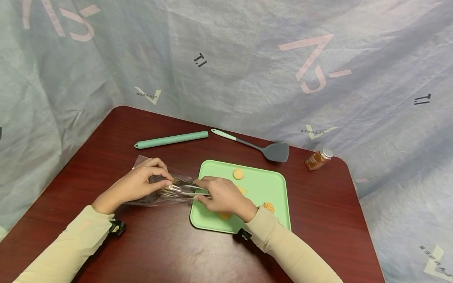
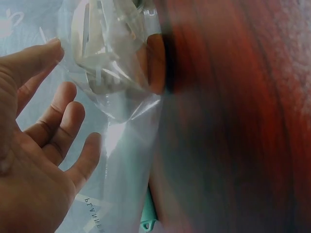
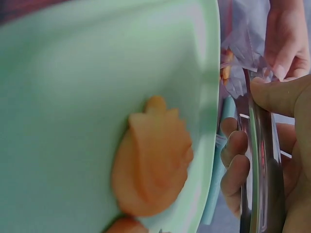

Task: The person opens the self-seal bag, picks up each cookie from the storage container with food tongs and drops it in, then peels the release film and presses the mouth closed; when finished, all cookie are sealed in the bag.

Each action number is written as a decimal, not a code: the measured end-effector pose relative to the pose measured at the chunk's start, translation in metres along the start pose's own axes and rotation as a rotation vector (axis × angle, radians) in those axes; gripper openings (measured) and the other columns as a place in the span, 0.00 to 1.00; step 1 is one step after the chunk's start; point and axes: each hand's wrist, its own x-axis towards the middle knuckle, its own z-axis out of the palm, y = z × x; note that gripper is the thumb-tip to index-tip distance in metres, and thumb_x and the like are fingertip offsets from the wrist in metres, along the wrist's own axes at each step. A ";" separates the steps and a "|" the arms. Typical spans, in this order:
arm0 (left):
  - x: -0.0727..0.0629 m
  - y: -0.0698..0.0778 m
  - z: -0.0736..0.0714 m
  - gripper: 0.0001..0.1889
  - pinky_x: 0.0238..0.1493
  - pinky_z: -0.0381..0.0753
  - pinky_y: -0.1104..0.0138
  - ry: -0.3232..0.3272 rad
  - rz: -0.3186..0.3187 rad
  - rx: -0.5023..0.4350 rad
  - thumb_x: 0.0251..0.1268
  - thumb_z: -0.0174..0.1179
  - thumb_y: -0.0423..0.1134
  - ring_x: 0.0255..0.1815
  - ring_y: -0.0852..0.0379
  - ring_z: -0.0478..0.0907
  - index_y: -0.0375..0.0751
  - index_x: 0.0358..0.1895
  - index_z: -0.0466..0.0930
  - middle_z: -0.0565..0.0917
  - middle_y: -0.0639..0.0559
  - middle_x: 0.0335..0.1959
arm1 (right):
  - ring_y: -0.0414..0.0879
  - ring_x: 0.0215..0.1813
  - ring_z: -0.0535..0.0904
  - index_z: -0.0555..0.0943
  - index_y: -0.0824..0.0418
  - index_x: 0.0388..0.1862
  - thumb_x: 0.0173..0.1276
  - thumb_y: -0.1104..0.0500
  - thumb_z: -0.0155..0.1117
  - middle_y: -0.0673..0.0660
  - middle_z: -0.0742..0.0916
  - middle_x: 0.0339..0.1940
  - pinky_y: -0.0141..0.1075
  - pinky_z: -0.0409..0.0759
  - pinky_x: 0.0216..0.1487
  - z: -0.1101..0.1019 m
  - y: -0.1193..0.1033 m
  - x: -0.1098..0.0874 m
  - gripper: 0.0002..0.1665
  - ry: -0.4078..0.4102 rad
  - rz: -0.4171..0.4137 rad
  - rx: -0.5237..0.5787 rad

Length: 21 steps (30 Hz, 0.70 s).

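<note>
The left hand (image 1: pixel 143 181) pinches a clear bag (image 2: pixel 131 109) left of the green tray (image 1: pixel 262 186); the right hand (image 1: pixel 224 195), above the tray, grips metal tongs (image 3: pixel 266 179).

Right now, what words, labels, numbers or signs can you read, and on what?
"PLANNER", mirrored and repeated: fabric backdrop.
"T.I", black, tilted, in two places: same backdrop; letter order may be reversed.
Large pink characters, same backdrop: unclear, can't quote.
Jar label: too small to read.
Green rod: fine markings, too small.
</note>
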 end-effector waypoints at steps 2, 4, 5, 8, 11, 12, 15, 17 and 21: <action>0.000 0.000 0.000 0.08 0.42 0.72 0.61 -0.002 -0.005 0.005 0.62 0.73 0.35 0.44 0.59 0.74 0.53 0.41 0.90 0.77 0.61 0.42 | 0.39 0.44 0.82 0.78 0.54 0.70 0.76 0.42 0.62 0.49 0.85 0.58 0.36 0.79 0.36 0.000 -0.002 0.003 0.30 -0.008 0.002 -0.009; 0.000 0.000 -0.001 0.07 0.44 0.73 0.60 -0.002 -0.015 0.009 0.62 0.73 0.36 0.45 0.61 0.73 0.54 0.41 0.90 0.77 0.62 0.42 | 0.41 0.48 0.83 0.78 0.54 0.70 0.76 0.41 0.61 0.50 0.84 0.59 0.37 0.81 0.38 0.001 -0.003 0.006 0.30 -0.016 0.001 -0.017; -0.001 0.001 -0.001 0.07 0.44 0.73 0.60 -0.002 -0.020 0.010 0.62 0.73 0.36 0.45 0.61 0.73 0.54 0.40 0.90 0.77 0.62 0.42 | 0.41 0.50 0.83 0.78 0.54 0.70 0.76 0.41 0.61 0.50 0.84 0.60 0.38 0.81 0.38 0.001 -0.004 0.007 0.30 -0.021 0.001 -0.019; -0.001 0.002 -0.002 0.07 0.44 0.74 0.59 0.002 -0.029 0.013 0.62 0.74 0.36 0.45 0.62 0.73 0.53 0.40 0.90 0.77 0.62 0.42 | 0.43 0.55 0.82 0.78 0.54 0.70 0.76 0.40 0.61 0.51 0.83 0.61 0.39 0.82 0.41 0.002 -0.005 0.010 0.31 -0.027 0.001 -0.023; -0.001 0.002 -0.002 0.07 0.45 0.73 0.59 0.005 -0.029 0.006 0.62 0.73 0.36 0.46 0.61 0.74 0.53 0.40 0.90 0.77 0.62 0.42 | 0.43 0.57 0.81 0.78 0.54 0.70 0.76 0.40 0.61 0.51 0.83 0.62 0.40 0.82 0.43 0.003 -0.005 0.012 0.31 -0.028 0.005 -0.020; -0.001 0.002 -0.002 0.07 0.46 0.73 0.59 0.005 -0.029 0.004 0.62 0.74 0.36 0.46 0.61 0.74 0.53 0.40 0.90 0.77 0.62 0.42 | 0.44 0.57 0.81 0.78 0.54 0.70 0.76 0.40 0.61 0.52 0.83 0.62 0.40 0.82 0.44 0.002 -0.005 0.012 0.31 -0.028 0.007 -0.021; -0.001 0.001 -0.002 0.07 0.47 0.73 0.59 0.003 -0.028 0.001 0.62 0.74 0.36 0.46 0.61 0.73 0.53 0.40 0.90 0.77 0.62 0.42 | 0.44 0.58 0.81 0.78 0.54 0.70 0.75 0.40 0.61 0.52 0.83 0.62 0.40 0.82 0.44 0.002 -0.005 0.012 0.31 -0.028 0.008 -0.020; -0.002 0.000 -0.003 0.07 0.47 0.72 0.59 0.001 -0.032 0.001 0.62 0.74 0.36 0.46 0.61 0.73 0.54 0.40 0.90 0.77 0.62 0.42 | 0.44 0.56 0.82 0.77 0.54 0.70 0.75 0.40 0.61 0.52 0.83 0.62 0.40 0.82 0.42 0.002 -0.005 0.011 0.32 -0.031 0.009 -0.020; -0.003 -0.001 -0.003 0.08 0.44 0.72 0.59 0.003 -0.034 -0.003 0.62 0.74 0.36 0.46 0.60 0.73 0.54 0.40 0.90 0.77 0.61 0.42 | 0.42 0.50 0.83 0.76 0.54 0.71 0.74 0.39 0.62 0.50 0.83 0.61 0.37 0.80 0.36 0.001 -0.003 0.006 0.33 -0.030 0.013 -0.017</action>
